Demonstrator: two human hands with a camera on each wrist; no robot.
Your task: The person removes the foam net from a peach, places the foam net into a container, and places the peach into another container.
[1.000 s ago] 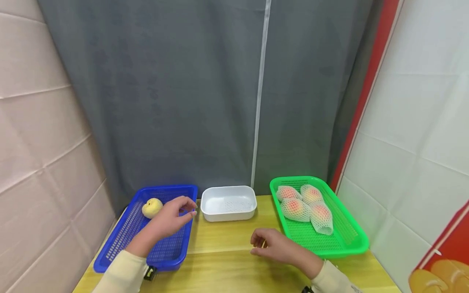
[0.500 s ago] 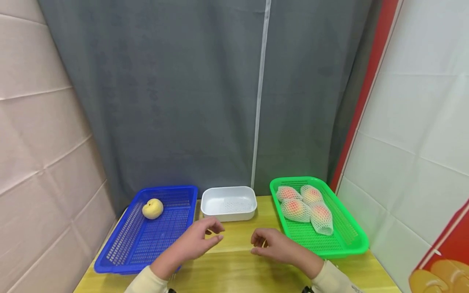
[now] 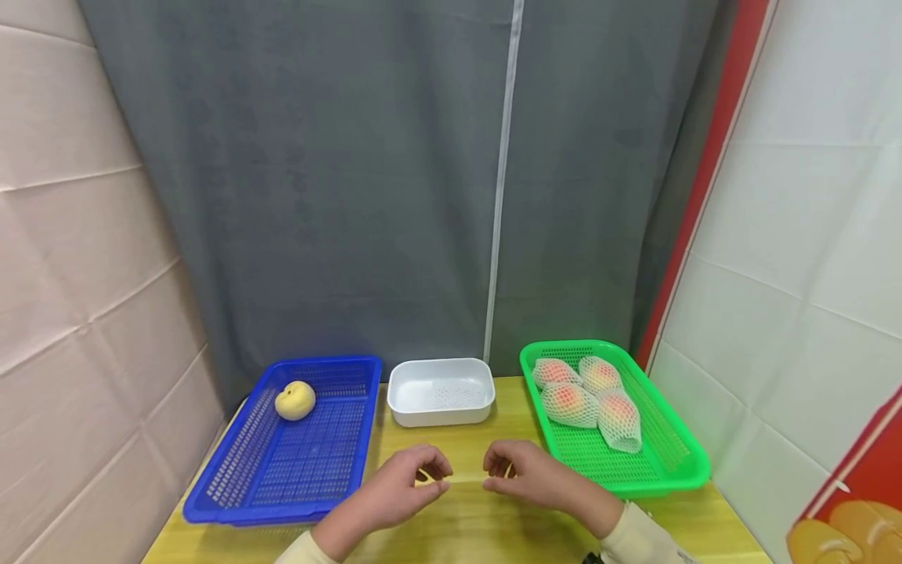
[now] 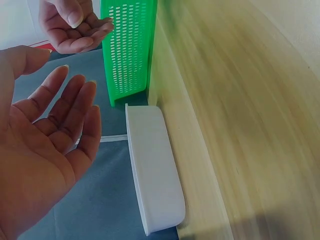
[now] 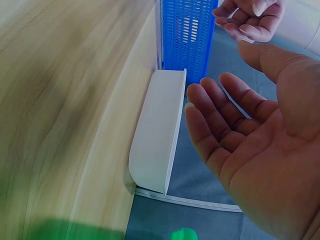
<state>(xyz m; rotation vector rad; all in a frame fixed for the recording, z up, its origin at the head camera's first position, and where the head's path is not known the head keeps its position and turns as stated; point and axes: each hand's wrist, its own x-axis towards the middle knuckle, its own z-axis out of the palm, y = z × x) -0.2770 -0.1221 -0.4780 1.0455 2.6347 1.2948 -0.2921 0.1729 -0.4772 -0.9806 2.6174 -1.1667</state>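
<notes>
My left hand (image 3: 405,487) hovers over the front middle of the table, fingers loosely bent and holding nothing. Facing it from the right, a short gap away, my right hand (image 3: 524,472) is likewise loosely curled around nothing. Behind both hands stands a white plastic bin (image 3: 440,419) with nothing in it. To the left, a blue basket (image 3: 232,513) holds one pale yellow peach (image 3: 295,401) near its back. On the right is a green basket (image 3: 687,454) with several reddish peaches (image 3: 567,403), each in a white foam net.
The wooden table (image 3: 458,533) carries all three containers. A grey curtain (image 3: 352,196) hangs right behind them. Pale cloth walls stand at the left (image 3: 92,313) and right (image 3: 789,313).
My left hand has moved right, from over the blue basket to the middle of the table opposite the right hand. The right hand, the peaches and the containers have stayed put.
</notes>
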